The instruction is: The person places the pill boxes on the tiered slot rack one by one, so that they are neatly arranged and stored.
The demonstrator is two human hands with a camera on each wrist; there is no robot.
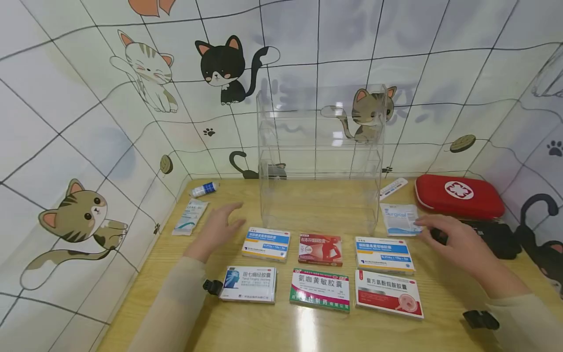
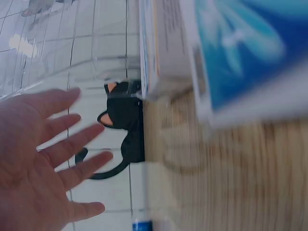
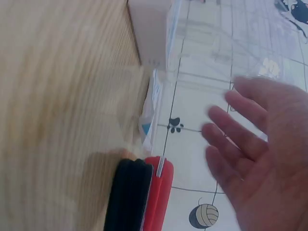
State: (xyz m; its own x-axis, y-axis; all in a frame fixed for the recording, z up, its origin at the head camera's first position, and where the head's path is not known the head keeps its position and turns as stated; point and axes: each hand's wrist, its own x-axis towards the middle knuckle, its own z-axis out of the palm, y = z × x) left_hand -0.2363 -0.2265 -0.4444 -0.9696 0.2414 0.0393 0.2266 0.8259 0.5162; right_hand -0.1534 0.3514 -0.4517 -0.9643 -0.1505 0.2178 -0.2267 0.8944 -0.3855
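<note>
My left hand (image 1: 216, 229) hovers over the left of the table with fingers spread and nothing held; its palm (image 2: 29, 163) shows in the left wrist view. Nearest it are a blue-and-white medicine box (image 1: 266, 244), a white medicine box with a blue picture (image 1: 249, 284) and a pale sachet (image 1: 191, 216). On the other side, my right hand (image 1: 459, 252) has loosely bent fingers and holds nothing. From the head its fingertips overlap the edge of a white packet marked Surgical (image 1: 398, 219); the right wrist view shows the hand (image 3: 260, 149) raised, apart from the packet (image 3: 150, 113).
A clear tiered acrylic rack (image 1: 260, 195) stands at the back middle. Before it lie a red box (image 1: 320, 249), a green-and-pink box (image 1: 319, 289) and others. A red first-aid case (image 1: 459, 196), black pouch (image 1: 494, 238) and thermometer pack (image 1: 393, 188) sit right; a tube (image 1: 204, 189) lies back left.
</note>
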